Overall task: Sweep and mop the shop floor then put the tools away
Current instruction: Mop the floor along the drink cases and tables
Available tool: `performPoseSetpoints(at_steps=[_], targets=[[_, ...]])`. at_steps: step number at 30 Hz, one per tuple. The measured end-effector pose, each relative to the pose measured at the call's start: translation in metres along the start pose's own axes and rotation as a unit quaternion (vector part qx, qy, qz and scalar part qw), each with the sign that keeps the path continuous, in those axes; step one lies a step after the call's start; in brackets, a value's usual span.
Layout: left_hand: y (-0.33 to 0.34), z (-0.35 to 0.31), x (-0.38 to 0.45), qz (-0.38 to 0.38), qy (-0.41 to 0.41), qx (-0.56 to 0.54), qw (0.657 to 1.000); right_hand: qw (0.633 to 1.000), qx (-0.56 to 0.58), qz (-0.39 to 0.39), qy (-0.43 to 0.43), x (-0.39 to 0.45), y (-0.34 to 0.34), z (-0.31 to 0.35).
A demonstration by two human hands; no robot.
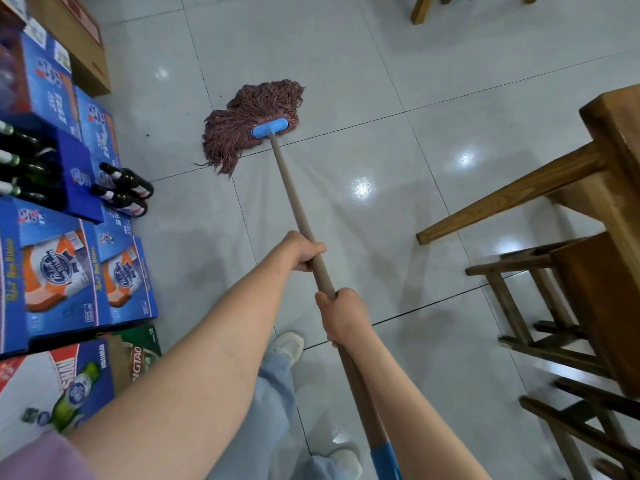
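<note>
In the head view, a mop runs as one long diagonal from the lower right of the frame up toward the upper centre. Its handle (298, 209) is tan along most of its length, with a blue sleeve near the bottom edge. The long axis points away from the person, leaning slightly left as it goes up the frame. The mop head (246, 124), a mass of reddish-brown strings under a blue clamp bar, lies flat on the pale tiled floor (398, 81) just above the centre, its strings spread up and to the left of the clamp.

The left hand (304, 251) has its fingers wrapped round the handle at mid-frame. The right hand (341, 315) is wrapped round it just below, nearer the person. The two hands sit close together but apart. The mop head lies well beyond both hands, up the frame, while the blue-sleeved end passes below the right forearm.

Blue beer cartons (79, 271) stand stacked along the left edge, with dark bottles (126, 190) beside them. Wooden stools (554, 306) fill the right side. A white shoe (287, 346) shows below the hands.
</note>
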State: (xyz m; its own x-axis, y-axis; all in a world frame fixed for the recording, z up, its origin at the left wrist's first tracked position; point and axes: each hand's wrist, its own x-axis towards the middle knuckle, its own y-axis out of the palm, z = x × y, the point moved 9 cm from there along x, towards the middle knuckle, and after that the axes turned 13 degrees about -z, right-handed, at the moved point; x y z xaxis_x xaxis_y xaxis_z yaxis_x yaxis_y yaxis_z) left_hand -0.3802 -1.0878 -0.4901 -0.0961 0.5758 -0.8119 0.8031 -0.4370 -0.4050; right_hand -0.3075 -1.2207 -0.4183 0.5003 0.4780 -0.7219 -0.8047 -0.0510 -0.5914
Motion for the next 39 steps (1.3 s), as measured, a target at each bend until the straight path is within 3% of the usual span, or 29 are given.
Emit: performPoseSetpoints(at_steps=[12,24,39], targets=[[0.077,0.051,-0.091,0.001,-0.003,-0.019,1.000,0.999,-0.034,0.010,-0.008,-0.055,-0.054,-0.105],[0.117,0.113,-0.170,0.004,-0.012,0.010,1.000,1.000,-0.016,0.013,0.001,-0.118,-0.054,-0.191],[0.105,0.136,-0.187,0.001,-0.007,0.057,0.998,1.000,-0.012,0.007,0.027,-0.145,-0.037,-0.204]])
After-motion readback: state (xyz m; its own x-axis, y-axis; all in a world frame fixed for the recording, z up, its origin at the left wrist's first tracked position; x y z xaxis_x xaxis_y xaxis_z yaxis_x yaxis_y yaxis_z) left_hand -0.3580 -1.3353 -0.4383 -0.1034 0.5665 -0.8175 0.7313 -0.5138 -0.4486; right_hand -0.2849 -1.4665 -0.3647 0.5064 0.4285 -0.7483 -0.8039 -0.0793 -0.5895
